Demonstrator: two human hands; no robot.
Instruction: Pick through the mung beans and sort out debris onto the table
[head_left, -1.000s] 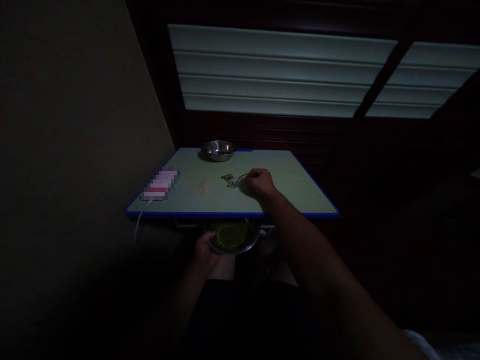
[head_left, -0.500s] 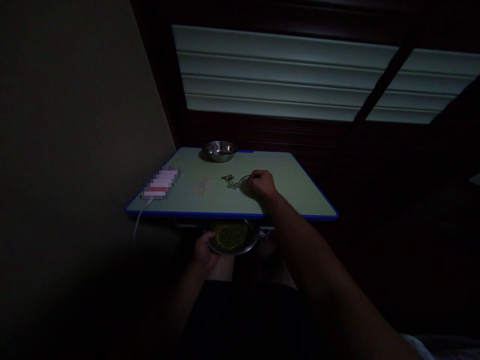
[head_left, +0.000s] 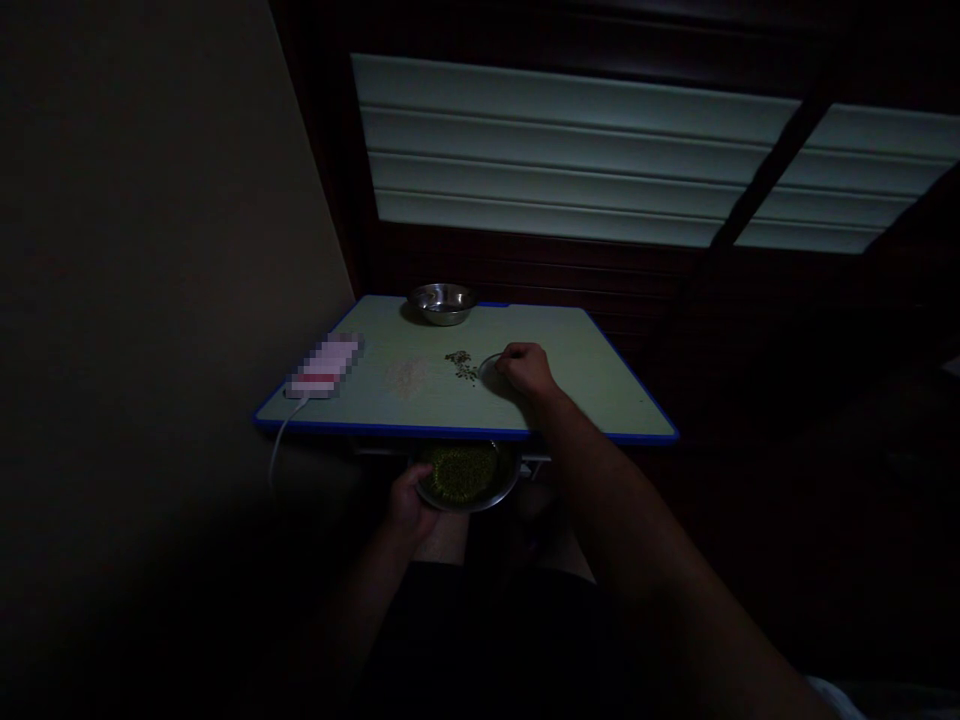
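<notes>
My left hand grips the left rim of a metal bowl, thumb over the edge. The bowl sits low at the table's front edge, above my lap, and holds many small green beans. Over the table, my right hand is closed on a small round dish with a thin, shiny rim, tilted on its side; dim light hides its exact kind. Just left of that dish lies a loose patch of dark little beans or seeds. Further left is a pale, thin scatter of grains.
The pale green table has a blue edge. A second metal bowl stands at its back. On the left lies a blurred-out pink phone-like object with a white cable hanging down. A wall and dark wooden panels enclose the table.
The view has shifted slightly. My right hand and the small dish have barely moved, the dish's rim now showing a little more. My left hand keeps its grip on the bowl.
</notes>
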